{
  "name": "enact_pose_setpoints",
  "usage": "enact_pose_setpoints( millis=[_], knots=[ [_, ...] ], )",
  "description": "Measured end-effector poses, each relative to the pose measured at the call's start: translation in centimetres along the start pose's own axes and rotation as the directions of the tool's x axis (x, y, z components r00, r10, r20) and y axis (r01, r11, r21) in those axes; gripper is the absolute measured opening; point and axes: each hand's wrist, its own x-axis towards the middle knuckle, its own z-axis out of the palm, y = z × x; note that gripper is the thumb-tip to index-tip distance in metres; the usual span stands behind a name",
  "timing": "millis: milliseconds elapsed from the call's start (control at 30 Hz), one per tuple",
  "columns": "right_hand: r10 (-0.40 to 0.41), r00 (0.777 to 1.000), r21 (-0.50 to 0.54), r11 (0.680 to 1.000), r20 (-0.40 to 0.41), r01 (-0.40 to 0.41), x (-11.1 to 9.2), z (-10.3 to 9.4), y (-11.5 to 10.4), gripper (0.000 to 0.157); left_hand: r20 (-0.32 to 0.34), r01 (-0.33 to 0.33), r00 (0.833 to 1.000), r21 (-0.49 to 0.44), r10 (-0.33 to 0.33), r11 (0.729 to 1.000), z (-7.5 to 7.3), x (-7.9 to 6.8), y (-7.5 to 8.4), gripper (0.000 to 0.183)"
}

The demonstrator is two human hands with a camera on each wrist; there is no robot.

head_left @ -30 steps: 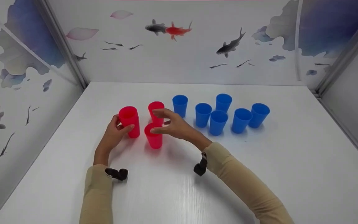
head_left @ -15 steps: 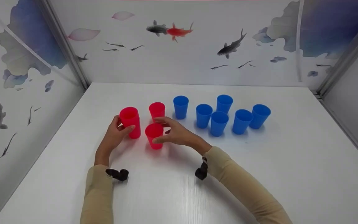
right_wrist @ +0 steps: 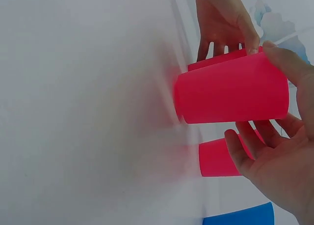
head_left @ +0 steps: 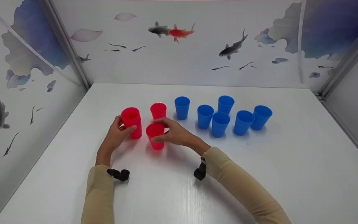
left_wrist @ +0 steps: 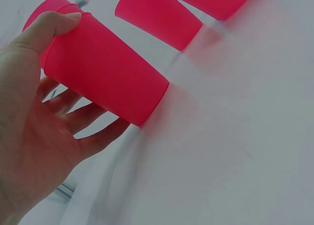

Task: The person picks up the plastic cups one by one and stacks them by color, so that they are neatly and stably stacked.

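Note:
My left hand (head_left: 116, 135) grips a red cup stack (head_left: 133, 124) standing upright on the table; doubled rims show at its top in the left wrist view, with the thumb (left_wrist: 54, 28) near the rim. Just to its right, my right hand (head_left: 176, 133) holds a single red cup (head_left: 155, 141), thumb on the near side and fingers round the far side. In the right wrist view that cup (right_wrist: 230, 90) stands between thumb and fingers, its base at the table. Behind it is another red cup (head_left: 158, 111), partly covered by the right hand's fingers.
Several blue cups stand upright to the right: one blue cup (head_left: 182, 108) near the red ones, another blue cup (head_left: 220, 124) in front, a blue cup (head_left: 261, 117) farthest right. The white table (head_left: 172, 189) meets a printed wall (head_left: 179, 62) at the back.
My right hand has come down from above the front red cup and now has its thumb and fingers round it. The left hand keeps its grip on the red stack.

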Motion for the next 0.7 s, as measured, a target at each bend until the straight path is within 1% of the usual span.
enact_pose_setpoints(
  millis=[267,433,567,700],
  knots=[
    [-0.035,0.999,-0.031,0.999,-0.028,0.035,-0.1,-0.9,-1.5,0.078,-0.001,-0.005,1.000,0.009,0.005,1.000,0.1,0.2,-0.1,0.084],
    [-0.076,0.996,-0.035,0.997,-0.044,0.074,-0.1,-1.7,-3.2,0.078,0.004,0.003,1.000,0.001,-0.003,1.000,0.1,0.2,0.1,0.089],
    [-0.130,0.990,-0.064,0.990,-0.052,0.126,-0.1,-2.4,-4.5,0.076,0.009,-0.007,1.000,-0.015,0.007,1.000,0.2,-0.1,0.3,0.087],
    [-0.152,0.987,-0.084,0.985,-0.054,0.147,0.1,-2.7,-5.9,0.075,0.004,-0.011,1.000,-0.001,0.011,1.000,0.1,-0.2,0.2,0.087]
  ],
)
